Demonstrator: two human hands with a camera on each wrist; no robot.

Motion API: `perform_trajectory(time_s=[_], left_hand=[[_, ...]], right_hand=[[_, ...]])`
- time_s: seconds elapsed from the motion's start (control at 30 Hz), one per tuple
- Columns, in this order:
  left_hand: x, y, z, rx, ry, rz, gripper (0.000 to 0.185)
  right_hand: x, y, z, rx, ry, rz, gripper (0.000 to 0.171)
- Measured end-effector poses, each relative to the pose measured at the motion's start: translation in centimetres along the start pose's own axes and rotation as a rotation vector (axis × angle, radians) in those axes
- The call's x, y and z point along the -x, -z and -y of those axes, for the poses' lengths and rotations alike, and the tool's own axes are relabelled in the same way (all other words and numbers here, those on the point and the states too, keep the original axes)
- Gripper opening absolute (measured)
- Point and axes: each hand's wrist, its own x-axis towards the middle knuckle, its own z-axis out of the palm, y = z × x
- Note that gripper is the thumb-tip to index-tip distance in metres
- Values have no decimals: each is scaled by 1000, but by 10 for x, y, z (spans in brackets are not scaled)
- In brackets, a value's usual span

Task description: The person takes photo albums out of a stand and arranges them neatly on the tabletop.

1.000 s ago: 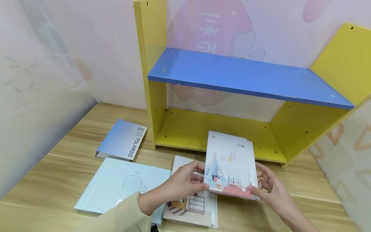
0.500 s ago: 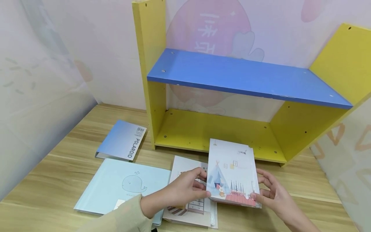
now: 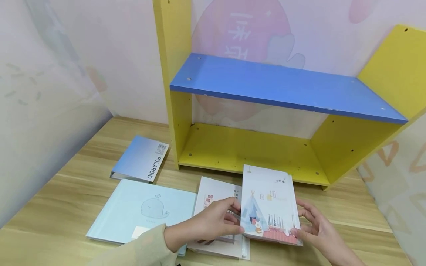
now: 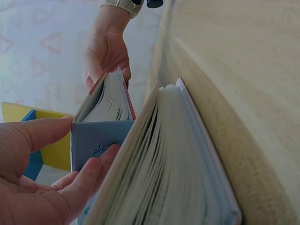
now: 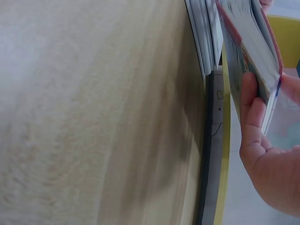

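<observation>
lower centre of the head view: a thick rectangular tent-cover book (image 3: pixel 269 205), glossy white with a red lower band, is held tilted just above the table (image 3: pixel 66 192) by both hands. the left hand (image 3: pixel 213 221) clamps its left edge, thumb on the cover and fingers curled beneath; the right hand (image 3: pixel 314 231) clasps the right edge, thumb at the lower corner. the left wrist view shows the fanned page block (image 4: pixel 110 101) between blue-grey spine and red board. beneath it lies a second white book (image 3: pixel 216 195), flat. lower left: a pale blue whale-cover book (image 3: pixel 143 210), matte and broad. centre left: a blue polaroid album (image 3: pixel 141 159). the surface is light wood-grain laminate. upper centre stands a shelf unit (image 3: pixel 233 147) of yellow boards with a blue shelf (image 3: pixel 283 87), before a pale pink printed wall (image 3: pixel 126 55).
</observation>
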Motion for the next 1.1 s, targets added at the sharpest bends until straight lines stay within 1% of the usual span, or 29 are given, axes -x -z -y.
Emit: perform_trajectory(time_s=[0.13, 0.33, 0.57, 0.77, 0.93, 1.1], left_hand=[[0, -3, 3, 16, 14, 0, 33], [0, -6, 6, 23, 26, 11, 32], [-1, -5, 5, -24, 28, 23, 34], [-2, -7, 8, -4, 26, 32, 34], [-2, -12, 9, 31, 45, 34, 32], [-3, -15, 9, 25, 53, 36, 33]], right_hand=[[3, 1, -2, 26, -46, 13, 76], [6, 3, -5, 48, -97, 35, 77], [6, 6, -7, 51, -90, 55, 78], [7, 6, -9, 82, -82, 49, 78], [8, 7, -15, 28, -140, 71, 79], [9, 9, -18, -6, -171, 99, 77]])
